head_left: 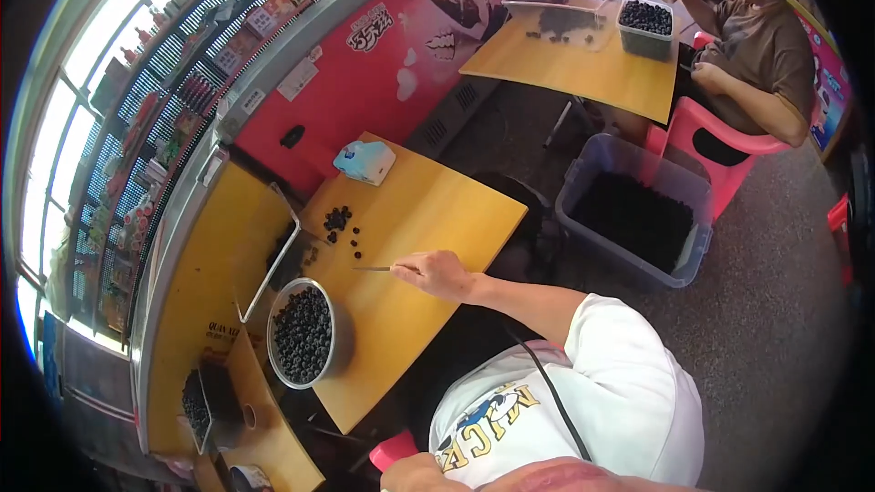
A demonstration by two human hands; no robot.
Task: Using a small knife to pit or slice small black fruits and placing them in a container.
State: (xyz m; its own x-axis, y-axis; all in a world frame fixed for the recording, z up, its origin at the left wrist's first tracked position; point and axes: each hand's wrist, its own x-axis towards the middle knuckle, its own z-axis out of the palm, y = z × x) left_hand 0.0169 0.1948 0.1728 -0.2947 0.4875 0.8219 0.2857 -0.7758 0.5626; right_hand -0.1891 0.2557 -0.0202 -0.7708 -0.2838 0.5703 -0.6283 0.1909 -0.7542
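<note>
Above the near yellow table, my right hand (436, 275) is closed around the end of a thin metal tool (372, 269), narrow like a knife. Its tip points left, toward a few loose dark round pieces (337, 223) on the tabletop. Left of the hand, a round clear tub (344, 333) on the table is full of the same small dark pieces. Bare skin of my left arm (415, 474) shows at the lower edge, beside something pink. My left hand is out of sight.
A blue-white tissue pack (365, 162) lies on the table's far end. On the floor, a large clear bin (583, 150) holds dark material. A person (766, 46) sits by another yellow table (583, 73) bearing containers. A black-filled box (208, 401) stands lower left.
</note>
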